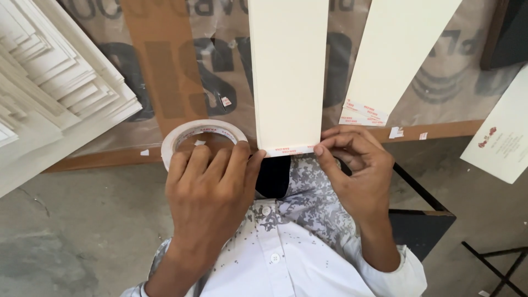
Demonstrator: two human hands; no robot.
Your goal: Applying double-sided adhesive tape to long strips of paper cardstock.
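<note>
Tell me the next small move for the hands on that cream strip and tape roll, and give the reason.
Probably tear or cut the tape at the card's left corner. A tape band already spans the near edge of the cream card strip, the right hand pinches its right end, and the left hand holds the tape roll at the left corner, seemingly still joined to the band.

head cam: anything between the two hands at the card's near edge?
Head view: a tape strip runs along the cream card edge between the left hand and right hand.
</note>
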